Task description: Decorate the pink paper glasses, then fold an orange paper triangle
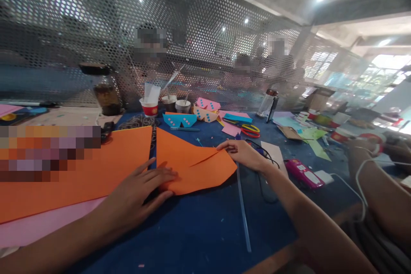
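Note:
My left hand (152,186) lies with fingers stretched out and apart on the left edge of a cut piece of orange paper (189,175). The right-hand end of this paper is lifted a little, and a dark slit or crease runs across it. My right hand (239,152) pinches the paper's upper edge near that end, between thumb and fingers. Left of the piece is a larger orange sheet (125,158), with a pink sheet (58,220) partly beneath it. A thin translucent stick (243,209) lies below my right hand.
Paper masks (180,119), red-and-yellow scissors (250,130) and paper cups (149,107) stand or lie behind. A magenta device (303,173) sits to the right. Another person's arm (375,188) with a white cable is at the right. A perforated metal screen (192,30) closes the back.

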The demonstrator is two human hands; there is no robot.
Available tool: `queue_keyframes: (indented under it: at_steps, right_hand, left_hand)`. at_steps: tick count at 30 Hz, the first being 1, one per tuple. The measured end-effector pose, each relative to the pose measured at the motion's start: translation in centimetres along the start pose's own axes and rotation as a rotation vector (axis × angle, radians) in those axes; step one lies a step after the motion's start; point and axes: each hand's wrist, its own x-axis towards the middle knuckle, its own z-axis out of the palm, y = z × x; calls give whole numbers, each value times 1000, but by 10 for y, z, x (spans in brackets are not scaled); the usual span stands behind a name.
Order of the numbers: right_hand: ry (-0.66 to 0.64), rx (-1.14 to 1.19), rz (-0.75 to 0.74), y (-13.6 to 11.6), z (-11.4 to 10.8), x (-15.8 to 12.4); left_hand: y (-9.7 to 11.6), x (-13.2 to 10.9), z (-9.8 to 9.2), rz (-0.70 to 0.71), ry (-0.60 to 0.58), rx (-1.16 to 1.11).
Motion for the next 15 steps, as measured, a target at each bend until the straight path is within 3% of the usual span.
queue_keyframes:
  at_steps: [8,15]
  right_hand:
    - [10,-470,-276,4,3,-7]
    - [-106,-676,-308,-2,-1,-14]
  left_hand:
    - [-1,-2,-4,-81,-22,-63]
    - [0,-2,-4,-160,-28,-88]
